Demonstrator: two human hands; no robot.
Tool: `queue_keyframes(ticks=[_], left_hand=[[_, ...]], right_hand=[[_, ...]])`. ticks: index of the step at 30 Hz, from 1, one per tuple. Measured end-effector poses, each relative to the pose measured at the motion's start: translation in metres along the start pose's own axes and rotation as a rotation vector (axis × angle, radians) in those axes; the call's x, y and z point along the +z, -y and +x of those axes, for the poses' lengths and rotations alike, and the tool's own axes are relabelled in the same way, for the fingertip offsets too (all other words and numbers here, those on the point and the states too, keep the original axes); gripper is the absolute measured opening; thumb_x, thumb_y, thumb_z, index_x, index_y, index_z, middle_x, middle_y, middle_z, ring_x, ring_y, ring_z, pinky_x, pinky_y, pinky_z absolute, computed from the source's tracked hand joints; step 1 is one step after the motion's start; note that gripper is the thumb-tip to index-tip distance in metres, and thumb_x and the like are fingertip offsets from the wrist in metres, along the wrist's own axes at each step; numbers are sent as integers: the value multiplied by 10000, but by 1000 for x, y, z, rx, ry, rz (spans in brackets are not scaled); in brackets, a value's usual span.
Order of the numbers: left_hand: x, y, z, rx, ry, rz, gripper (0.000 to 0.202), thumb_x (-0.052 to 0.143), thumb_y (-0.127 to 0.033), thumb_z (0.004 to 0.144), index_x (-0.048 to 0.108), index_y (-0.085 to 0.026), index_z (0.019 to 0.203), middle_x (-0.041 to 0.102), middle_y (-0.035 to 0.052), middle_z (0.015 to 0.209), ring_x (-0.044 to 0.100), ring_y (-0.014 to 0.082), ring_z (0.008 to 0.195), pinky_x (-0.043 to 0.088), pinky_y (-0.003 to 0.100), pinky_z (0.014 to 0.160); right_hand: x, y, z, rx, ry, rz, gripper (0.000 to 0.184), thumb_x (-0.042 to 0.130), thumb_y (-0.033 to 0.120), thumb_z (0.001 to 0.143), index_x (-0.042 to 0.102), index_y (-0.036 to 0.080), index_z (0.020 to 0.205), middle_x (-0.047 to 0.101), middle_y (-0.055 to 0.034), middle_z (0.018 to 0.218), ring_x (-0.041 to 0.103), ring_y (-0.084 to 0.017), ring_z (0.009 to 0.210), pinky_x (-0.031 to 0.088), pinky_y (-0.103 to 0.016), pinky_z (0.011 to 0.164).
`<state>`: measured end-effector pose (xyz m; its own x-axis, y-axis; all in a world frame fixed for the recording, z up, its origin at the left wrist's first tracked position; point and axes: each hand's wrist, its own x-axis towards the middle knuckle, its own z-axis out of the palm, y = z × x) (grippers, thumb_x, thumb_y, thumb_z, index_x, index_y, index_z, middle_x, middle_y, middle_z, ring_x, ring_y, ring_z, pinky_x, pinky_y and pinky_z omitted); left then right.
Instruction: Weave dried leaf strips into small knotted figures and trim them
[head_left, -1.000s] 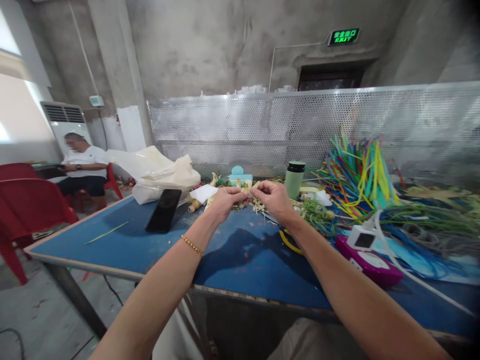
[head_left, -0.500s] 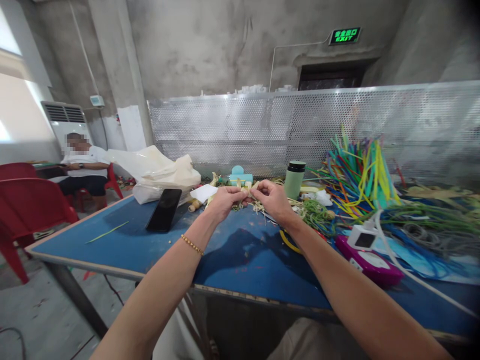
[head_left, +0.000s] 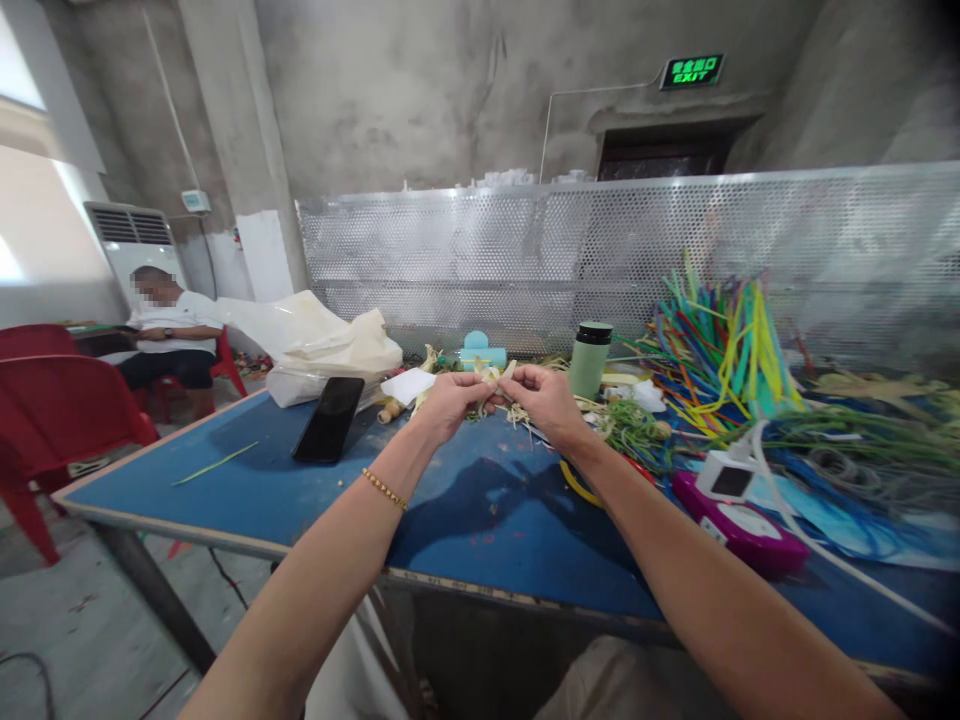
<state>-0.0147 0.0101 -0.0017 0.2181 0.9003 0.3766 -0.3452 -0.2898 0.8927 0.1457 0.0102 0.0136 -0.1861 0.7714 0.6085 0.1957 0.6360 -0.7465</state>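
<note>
Above the blue table (head_left: 442,500), my left hand (head_left: 452,402) and my right hand (head_left: 541,400) meet with their fingertips close together. Between them they pinch a small pale yellow-green piece of leaf-like strips (head_left: 491,374); its lower part is hidden by the fingers. Both hands are closed on it. Beyond and under my right hand lie loose straw-coloured strips (head_left: 523,416). A green tumbler with a black lid (head_left: 589,362) stands just past the right hand, and a bundle of green strips (head_left: 628,430) lies beside the right wrist.
Left of my hands are a black phone (head_left: 330,420) and a pale plastic bag (head_left: 330,345). To the right lie a magenta box (head_left: 739,525), a white charger with cable (head_left: 726,473) and a heap of coloured strips (head_left: 739,350). A person (head_left: 172,325) sits at far left near red chairs (head_left: 71,410).
The tips of the pale piece between my fingers have shifted, with one strip now slanting toward the right hand. My hands stay in nearly the same place. The seated person's head has turned slightly.
</note>
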Motion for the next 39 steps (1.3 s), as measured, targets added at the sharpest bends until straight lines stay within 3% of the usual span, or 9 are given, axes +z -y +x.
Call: queue_keyframes(ticks=[4,8,16,20,27,34,39], left_hand=[[-1,-3,-1,23,47,23,315,855,-352,562,700,-103,678,681,60,653,609,129,630,446,282,662],[-2,-4,-2,18,52,39,327,855,-356,565,708,-97,699,683,60,652,597,120,599,444,286,665],[0,-7,-4,-52,55,-5,330,858,-355,578,697,-95,702,669,69,665,594,123,616,445,290,668],[3,-5,-5,-8,51,95,323,830,-379,630,699,-103,736,663,59,686,573,109,621,417,272,650],[6,1,-4,103,-52,203,263,813,-345,624,681,-119,653,647,40,633,553,111,594,415,278,653],[2,-1,-4,117,-6,285,252,764,-359,687,697,-118,661,650,51,637,561,127,612,423,284,668],[2,-1,-4,111,-12,255,254,769,-366,680,697,-124,652,646,47,631,563,130,613,431,287,678]], right_hand=[[2,-1,-1,121,73,257,314,761,461,659,683,164,724,670,-23,698,596,-156,640,470,-293,649],[2,-3,-1,155,52,369,317,815,425,599,662,165,696,648,-4,664,580,-134,625,471,-284,659],[-1,1,0,104,-13,220,319,799,431,589,637,159,631,627,1,622,523,-118,587,431,-272,614],[0,3,0,102,-63,152,318,787,435,582,630,160,607,629,-6,601,526,-126,577,427,-267,573],[5,-2,-1,109,-93,189,278,776,399,601,642,156,629,647,-10,624,535,-128,578,429,-268,569],[5,-3,-2,196,-76,253,330,796,445,559,621,170,618,647,-16,604,537,-135,536,431,-279,534],[5,-1,-1,170,-56,230,377,779,511,577,613,176,626,656,-30,622,553,-146,552,442,-285,545]])
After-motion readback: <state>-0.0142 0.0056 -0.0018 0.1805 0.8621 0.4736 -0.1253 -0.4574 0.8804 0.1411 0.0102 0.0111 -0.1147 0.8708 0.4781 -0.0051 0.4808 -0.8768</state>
